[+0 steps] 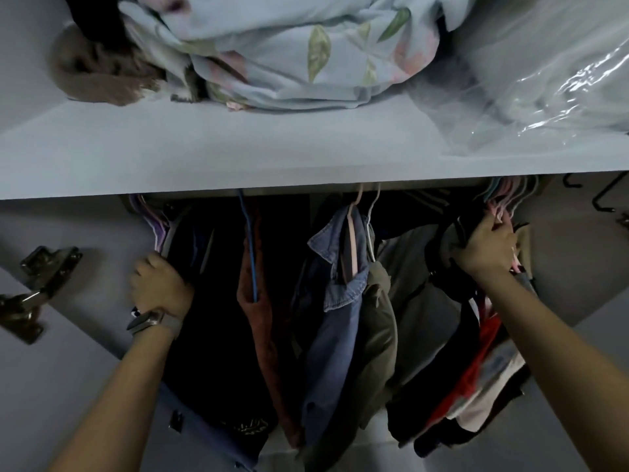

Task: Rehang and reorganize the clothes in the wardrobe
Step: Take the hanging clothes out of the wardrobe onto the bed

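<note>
Both arms reach up into the wardrobe, under the shelf (238, 158).

Key relation: the clothes hang in a row running left to right below the shelf's front edge, so any sliding goes along that line. The rail itself is hidden behind the shelf edge. Loose middle group: blue hanger (250, 253) on a rust-coloured garment (262, 321), then the denim shirt (337, 301), then an olive garment (377, 321). These hang between my hands, nearer neither by much.

Left hand (160, 287): at the left end of the row, fingers curled into the edge of the dark clothes (211, 301), gripping the fabric. Watch (153, 321) on that wrist.

Right hand (486, 250): at the right end, fingers curled around the necks of a packed bunch of hangers (503, 199), pinching them together. Dark, red and pale garments (476, 369) hang below it.

Judgement: the right bunch is crowded and the middle is sparse; spacing means moving the bunch leftward along the row.

Above the shelf: floral bedding (289, 46), a clear plastic bag (544, 80) at the right end.
</note>
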